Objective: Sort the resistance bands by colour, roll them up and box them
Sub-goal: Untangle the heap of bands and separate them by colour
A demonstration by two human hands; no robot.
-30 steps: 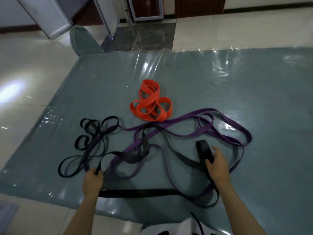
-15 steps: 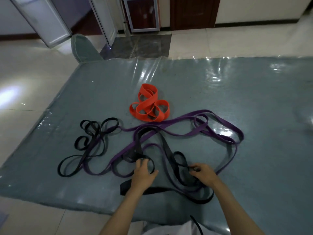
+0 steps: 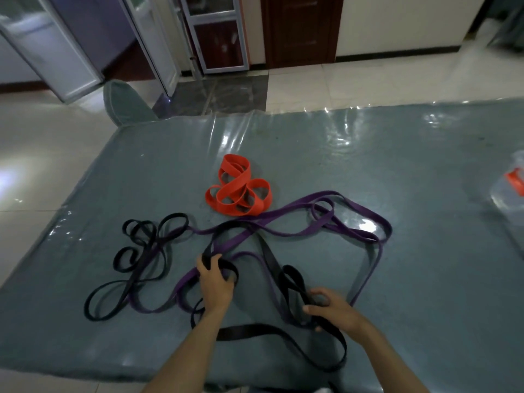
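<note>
Tangled resistance bands lie on a grey-green mat (image 3: 368,154). An orange band (image 3: 238,194) sits coiled near the middle. A long purple band (image 3: 365,236) loops across the right and under the others. A thin black band (image 3: 133,259) curls at the left. A wide black band (image 3: 272,330) runs along the near edge. My left hand (image 3: 215,285) grips a loop of the wide black band. My right hand (image 3: 331,310) holds another loop of the same band.
A clear plastic box (image 3: 510,199) with something orange inside stands at the mat's right edge. Glossy floor tiles (image 3: 34,154) surround the mat. Doors and a glass-fronted frame (image 3: 218,35) stand at the back.
My left hand left the black band's near-left end and came to the middle loop. My right hand drew in towards me with its loop. The view tilted up, showing the box.
</note>
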